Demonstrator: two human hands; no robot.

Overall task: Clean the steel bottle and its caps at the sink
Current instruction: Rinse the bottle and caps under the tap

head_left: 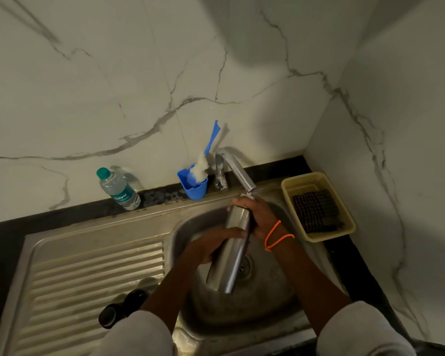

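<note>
Over the steel sink basin, both hands grasp a tall brushed-steel bottle, tilted mouth-up under the chrome tap, likely to fill it. The left hand wraps its middle; the right hand clasps its neck. Two dark caps lie on the draining board's near edge.

I see a silver brushed-steel cylindrical bottle at centre frame over the grey ridged steel sink. Upper middle, a blue plastic cup holds a blue-handled white-bristled brush. Left, a clear green-capped plastic bottle; right, a pale yellow mesh basket. White grey-veined marble wall; black speckled tabletop.
</note>
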